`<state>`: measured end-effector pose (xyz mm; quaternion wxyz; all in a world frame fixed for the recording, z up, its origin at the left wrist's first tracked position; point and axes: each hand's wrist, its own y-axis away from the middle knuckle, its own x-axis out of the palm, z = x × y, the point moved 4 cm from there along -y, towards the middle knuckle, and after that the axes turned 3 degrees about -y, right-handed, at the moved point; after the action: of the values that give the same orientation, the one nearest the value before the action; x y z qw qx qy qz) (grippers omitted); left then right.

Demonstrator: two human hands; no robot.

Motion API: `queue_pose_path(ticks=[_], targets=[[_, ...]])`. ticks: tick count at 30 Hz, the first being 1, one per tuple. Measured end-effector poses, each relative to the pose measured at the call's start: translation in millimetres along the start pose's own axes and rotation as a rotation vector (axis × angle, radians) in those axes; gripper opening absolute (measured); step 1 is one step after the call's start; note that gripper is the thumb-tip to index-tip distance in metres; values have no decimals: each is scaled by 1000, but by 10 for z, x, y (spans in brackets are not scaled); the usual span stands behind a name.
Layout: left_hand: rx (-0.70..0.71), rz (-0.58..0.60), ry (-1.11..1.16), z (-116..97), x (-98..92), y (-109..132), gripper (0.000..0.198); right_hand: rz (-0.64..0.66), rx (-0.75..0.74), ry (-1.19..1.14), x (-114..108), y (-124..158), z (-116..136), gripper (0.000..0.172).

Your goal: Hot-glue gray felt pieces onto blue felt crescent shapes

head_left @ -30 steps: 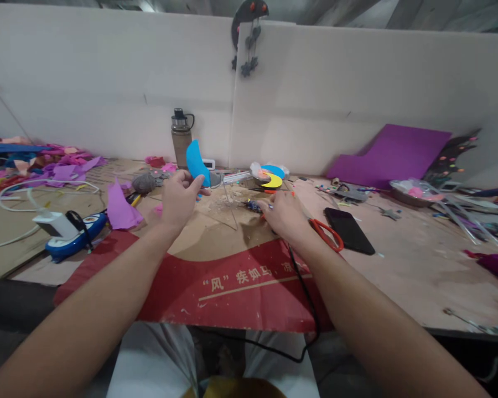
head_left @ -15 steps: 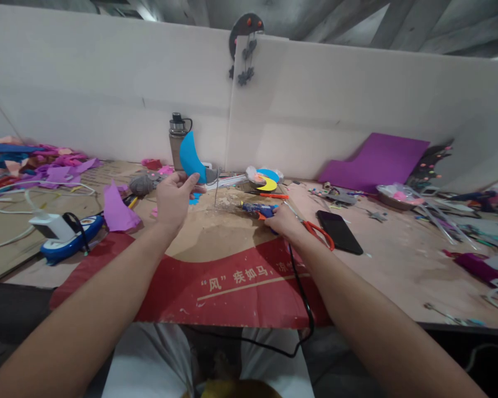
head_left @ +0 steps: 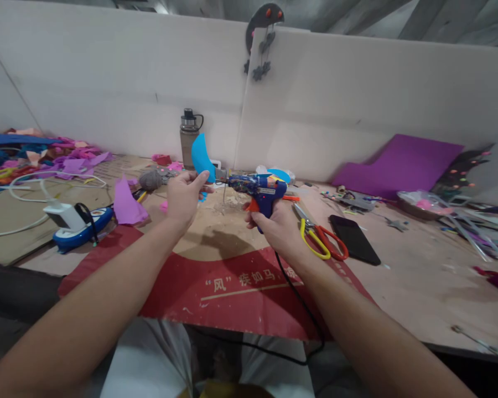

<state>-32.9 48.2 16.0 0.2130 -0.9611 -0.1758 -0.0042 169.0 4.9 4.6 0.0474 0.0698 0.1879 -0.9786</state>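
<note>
The left hand [head_left: 185, 194] and the right hand [head_left: 274, 229] are each holding something

The left hand is pinching the curved blue foam piece [head_left: 201, 157] by its bottom end, keeping it upright just in front of the grey water bottle [head_left: 188, 138]. The right hand is wrapping tight around the handle of the small blue hot glue gun [head_left: 262, 190], a little right of the bottle, with its tip pointing at the foam. The foam is looking light, soft and bendy, so a gentle pinch low down seems enough. The gun is looking hard, and its tip is likely hot, so the handle is the safe spot
</note>
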Motion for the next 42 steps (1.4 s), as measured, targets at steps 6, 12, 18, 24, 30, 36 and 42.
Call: queue_pose_path(ticks=[6, 12, 18, 24, 30, 36, 42], targets=[[-30, 19, 31, -3, 21, 22, 24, -62, 22, 51, -20, -26, -64, 20], [-20, 18, 30, -23, 17, 30, 23, -2, 125, -215, 20, -28, -109, 32], [12, -10, 11, -15, 9, 25, 24, 6, 153, -175, 27, -5, -93, 23], [51, 7, 0, -38, 20, 40, 23, -56, 159, -50, 17, 9, -139, 24], [72, -1, -59, -43, 27, 50, 23, -101, 32, 254, -14, 1, -133, 35], [84, -7, -118, -38, 21, 46, 24, -97, -48, 327, -11, -4, -112, 36], [77, -15, -111, -37, 21, 46, 24, -94, -98, 356, -9, -6, -109, 31]])
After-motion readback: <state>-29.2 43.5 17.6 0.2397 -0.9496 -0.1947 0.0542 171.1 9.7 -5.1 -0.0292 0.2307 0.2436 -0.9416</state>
